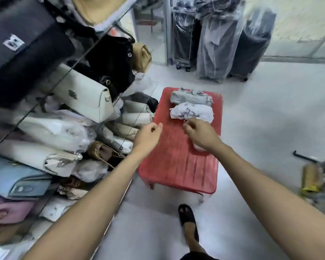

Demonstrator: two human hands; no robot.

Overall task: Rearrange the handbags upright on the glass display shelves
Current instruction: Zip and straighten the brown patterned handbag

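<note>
Foot in black sandal [188, 220] on pale floor, nearest camera. Both arms stretched forward over red plastic worktop [178, 166]. Left hand [147, 136] hovers at worktop's left edge, fingers loosely curled, holding nothing. Right hand [200, 133] over the worktop, fingers curled at the near edge of white wrapped bundle [191, 111]; can't tell if it actually grips. Grey wrapped bundle [190, 96] just behind it. Handbags [51, 139] piled on their sides on glass shelves [45, 98] at left, many in plastic; white handbag [83, 94] tilted, black ones above. Plastic-covered suitcases [216, 38] at far wall.
</note>
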